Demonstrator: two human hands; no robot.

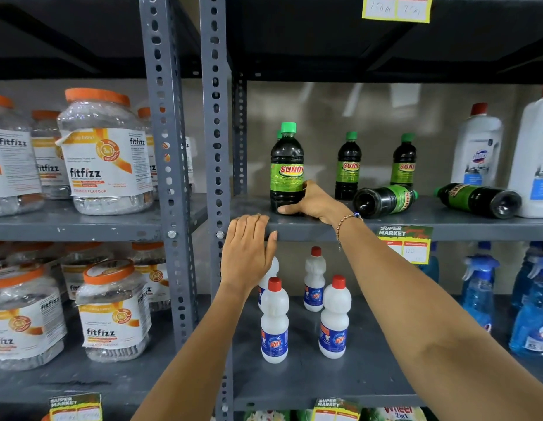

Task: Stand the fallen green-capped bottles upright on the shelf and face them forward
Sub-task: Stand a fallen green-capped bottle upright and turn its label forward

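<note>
Your right hand (309,202) wrapped around upright green-capped bottle (286,168) near shelf (446,226) front edge, left hand (249,250) flat, holding nothing, on the lip, two fallen bottles (382,200) lying right, open shelf between.

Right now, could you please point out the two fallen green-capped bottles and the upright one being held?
Nearer fallen bottle (385,199), head view, on its label.
Farther fallen bottle (476,199), head view, mid-body.
Held upright bottle (287,174), head view, on its label.
</note>
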